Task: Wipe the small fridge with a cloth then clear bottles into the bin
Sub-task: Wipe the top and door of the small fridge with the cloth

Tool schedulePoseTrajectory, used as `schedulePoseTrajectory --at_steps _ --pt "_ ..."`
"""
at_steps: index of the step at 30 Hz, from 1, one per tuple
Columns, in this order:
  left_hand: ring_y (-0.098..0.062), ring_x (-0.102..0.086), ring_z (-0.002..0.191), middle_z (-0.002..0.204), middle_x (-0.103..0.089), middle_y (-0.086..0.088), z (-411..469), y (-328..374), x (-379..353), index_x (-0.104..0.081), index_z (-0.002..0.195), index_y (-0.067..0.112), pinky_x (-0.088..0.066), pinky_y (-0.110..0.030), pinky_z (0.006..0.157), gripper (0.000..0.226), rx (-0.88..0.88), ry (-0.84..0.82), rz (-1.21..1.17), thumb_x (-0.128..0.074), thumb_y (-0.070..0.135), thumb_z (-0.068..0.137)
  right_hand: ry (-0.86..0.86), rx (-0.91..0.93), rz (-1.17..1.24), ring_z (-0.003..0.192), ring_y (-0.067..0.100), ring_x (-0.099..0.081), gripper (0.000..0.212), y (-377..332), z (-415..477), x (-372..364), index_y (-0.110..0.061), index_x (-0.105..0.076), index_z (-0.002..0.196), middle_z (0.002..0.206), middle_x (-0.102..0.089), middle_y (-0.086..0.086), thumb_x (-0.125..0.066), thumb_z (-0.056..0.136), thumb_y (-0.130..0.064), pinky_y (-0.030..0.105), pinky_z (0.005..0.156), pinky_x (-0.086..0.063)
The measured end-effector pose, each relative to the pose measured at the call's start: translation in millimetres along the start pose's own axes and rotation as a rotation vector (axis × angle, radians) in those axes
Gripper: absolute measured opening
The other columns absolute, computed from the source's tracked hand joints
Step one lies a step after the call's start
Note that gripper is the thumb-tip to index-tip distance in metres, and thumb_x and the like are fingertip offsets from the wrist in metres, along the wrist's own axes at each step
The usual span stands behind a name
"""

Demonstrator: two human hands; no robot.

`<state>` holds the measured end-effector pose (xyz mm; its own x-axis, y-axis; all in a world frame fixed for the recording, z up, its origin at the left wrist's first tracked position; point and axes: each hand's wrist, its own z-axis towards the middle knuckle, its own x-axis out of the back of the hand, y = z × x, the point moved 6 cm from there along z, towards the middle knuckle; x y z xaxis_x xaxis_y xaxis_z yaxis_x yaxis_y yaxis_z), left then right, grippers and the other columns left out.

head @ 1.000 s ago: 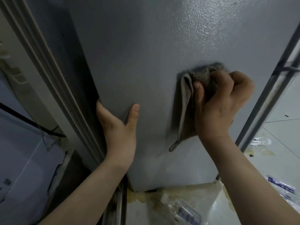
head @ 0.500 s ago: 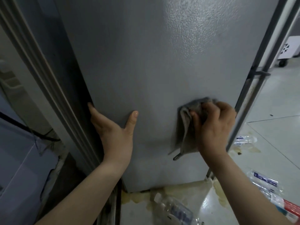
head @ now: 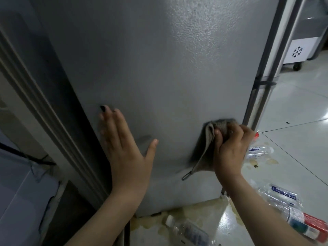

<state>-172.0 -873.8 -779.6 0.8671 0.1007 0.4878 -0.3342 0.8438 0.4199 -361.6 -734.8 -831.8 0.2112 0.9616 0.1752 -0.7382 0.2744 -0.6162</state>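
Observation:
The grey side panel of the small fridge [head: 159, 68] fills most of the view. My right hand [head: 230, 150] grips a bunched grey cloth [head: 205, 148] and presses it against the panel near its lower right edge. A corner of the cloth hangs down below my fist. My left hand [head: 124, 144] lies flat on the panel at its lower left, fingers straight. Empty plastic bottles lie on the floor: one below the fridge [head: 188, 231], one to the right of my right hand [head: 259, 150], others at the lower right [head: 282, 197].
A yellowish spill [head: 198, 210] spreads over the white tiled floor at the fridge's base. A dark metal frame post [head: 264, 71] runs along the fridge's right edge. A white wheeled unit [head: 300, 50] stands at the far right. A door frame [head: 35, 96] rises on the left.
My right hand has carried the cloth down and to the right across the panel. My left hand has let go of the fridge's left edge and now lies flat on the panel.

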Motion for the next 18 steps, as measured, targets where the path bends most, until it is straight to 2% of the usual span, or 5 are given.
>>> schedulePoseTrajectory --at_steps 2,5,10,14,18 --pt "-0.023 0.008 0.142 0.153 0.007 -0.005 -1 12 -12 0.016 0.144 0.023 -0.008 -0.046 0.115 0.091 -0.085 -0.002 0.069 -0.047 0.048 0.083 0.0 -0.025 -0.016 0.095 0.025 -0.035 0.033 5 -1 1 -0.01 -0.039 0.11 0.104 -0.045 0.035 -0.051 0.084 -0.027 0.025 0.086 -0.031" --pt "-0.032 -0.001 0.141 0.151 -0.002 -0.013 4 30 -27 0.004 0.145 0.015 -0.006 -0.043 0.115 0.085 -0.177 0.036 0.136 -0.049 0.045 0.085 0.002 -0.061 -0.014 0.097 0.027 -0.038 0.034 -3 9 3 -0.013 -0.039 0.111 0.107 -0.045 0.03 -0.05 0.085 -0.032 0.022 0.085 -0.031" --pt "-0.039 -0.009 0.137 0.148 -0.02 -0.03 18 47 -44 -0.018 0.142 0.0 -0.012 -0.05 0.111 0.082 -0.151 0.115 0.233 -0.053 0.044 0.082 0.192 -0.143 0.122 0.1 0.038 -0.047 0.043 -38 55 13 0.003 -0.053 0.109 0.108 -0.046 0.024 -0.051 0.086 -0.034 0.038 0.089 -0.037" --pt "-0.04 -0.009 0.136 0.147 -0.021 -0.032 18 45 -49 -0.018 0.142 0.001 -0.011 -0.051 0.111 0.082 -0.158 0.136 0.28 -0.057 0.044 0.084 0.302 -0.118 0.092 0.098 0.041 -0.048 0.043 -42 62 11 0.007 -0.056 0.108 0.105 -0.05 0.027 -0.052 0.087 -0.031 0.044 0.089 -0.039" --pt "-0.042 -0.008 0.137 0.147 -0.02 -0.032 17 46 -52 -0.016 0.143 0.001 -0.008 -0.051 0.112 0.081 -0.167 0.128 0.324 -0.053 0.045 0.088 0.202 -0.138 0.077 0.102 0.042 -0.046 0.045 -8 34 1 0.01 -0.052 0.111 0.109 -0.046 0.031 -0.051 0.086 -0.028 0.044 0.091 -0.04"
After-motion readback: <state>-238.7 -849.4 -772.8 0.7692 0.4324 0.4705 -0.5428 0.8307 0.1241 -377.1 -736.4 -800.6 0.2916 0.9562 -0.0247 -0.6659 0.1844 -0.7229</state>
